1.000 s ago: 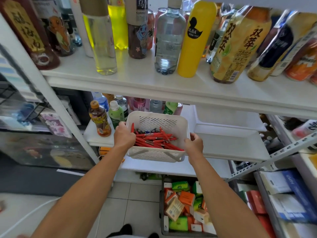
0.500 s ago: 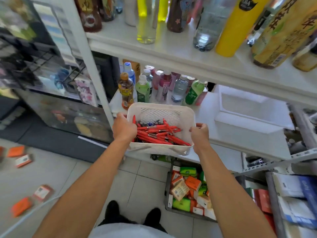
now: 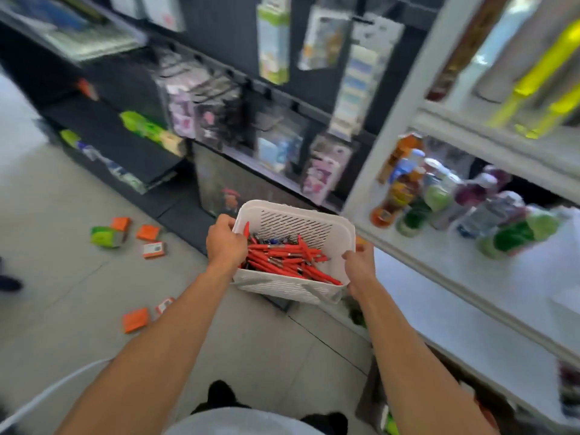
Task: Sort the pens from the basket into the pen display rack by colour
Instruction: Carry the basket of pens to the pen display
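Above the grey tiled floor [image 3: 78, 293], in the aisle beside the shelving, a white slotted plastic basket [image 3: 295, 226] is held in the air between the person's two bare forearms. The left hand [image 3: 226, 243] has its grip curled over the basket's left rim, the back of the hand facing up. The right hand [image 3: 359, 265] has its grip wrapped round the right rim, close to the near corner. Inside the basket lies a loose heap of slim red plastic pens [image 3: 282, 262], crossed over one another. A few darker pens [image 3: 276, 240] lie against the far wall; motion blur hides their exact colour. One red pen stands up just beside the left hand's fingers.

To the right of the basket stands a white shelf unit [image 3: 470, 277]. Its middle shelf carries a cluster of plastic drink bottles [image 3: 439, 196] with brown, green and purple contents, all smeared by blur. Yellow bottles [image 3: 546, 89] stand on the shelf above. Ahead is a dark display wall [image 3: 219, 42] hung with small packets on hooks. On the floor to the left lie several small orange cardboard boxes [image 3: 147, 232] and a green box [image 3: 103, 237], scattered well apart from the basket. At the bottom edge, a pair of black shoes [image 3: 221, 395] shows between the arms.
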Tool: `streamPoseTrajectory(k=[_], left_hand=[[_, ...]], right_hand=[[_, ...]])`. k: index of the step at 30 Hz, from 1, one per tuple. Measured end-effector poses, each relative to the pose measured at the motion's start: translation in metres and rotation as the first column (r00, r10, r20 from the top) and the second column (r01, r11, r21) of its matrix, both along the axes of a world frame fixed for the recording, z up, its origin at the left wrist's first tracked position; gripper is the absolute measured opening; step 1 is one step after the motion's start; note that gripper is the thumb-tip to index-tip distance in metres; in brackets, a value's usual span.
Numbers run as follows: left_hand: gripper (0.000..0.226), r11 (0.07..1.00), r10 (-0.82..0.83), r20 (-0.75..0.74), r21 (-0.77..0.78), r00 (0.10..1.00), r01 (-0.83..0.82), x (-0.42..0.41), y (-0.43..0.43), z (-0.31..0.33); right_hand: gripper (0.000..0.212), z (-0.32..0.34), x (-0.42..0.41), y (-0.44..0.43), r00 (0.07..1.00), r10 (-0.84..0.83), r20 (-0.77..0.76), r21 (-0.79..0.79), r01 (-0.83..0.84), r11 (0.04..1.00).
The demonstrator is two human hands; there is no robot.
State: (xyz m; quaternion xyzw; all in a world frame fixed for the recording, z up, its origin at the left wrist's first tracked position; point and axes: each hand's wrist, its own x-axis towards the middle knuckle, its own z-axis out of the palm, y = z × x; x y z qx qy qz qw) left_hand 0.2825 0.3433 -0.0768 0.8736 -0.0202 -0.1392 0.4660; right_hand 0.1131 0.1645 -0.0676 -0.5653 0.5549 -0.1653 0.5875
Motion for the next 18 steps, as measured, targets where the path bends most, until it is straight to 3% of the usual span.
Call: streamPoseTrajectory(k=[5,11,18], left_hand=[[0.014,0.982,0.19,0.03,-0.019,0.981,-0.189,0.089,0.103,0.009],[0.007,0.908,0.418,0.033,-0.02,0.908,-0.418,0.17,0.216,0.013],[0.01,0.762,0.647,-0.074,0.012,0.759,-0.648,0.279,0.317,0.001]], right_hand=[[0.052,-0.012,0.116,0.082,0.974,0.221,0.053,0.016,-0.222,0.975],[0.053,-0.028,0.263,0.158,0.883,0.453,0.122,0.073,-0.464,0.883],[0.056,-0.027,0.449,0.248,0.714,0.673,0.192,0.084,-0.695,0.714]])
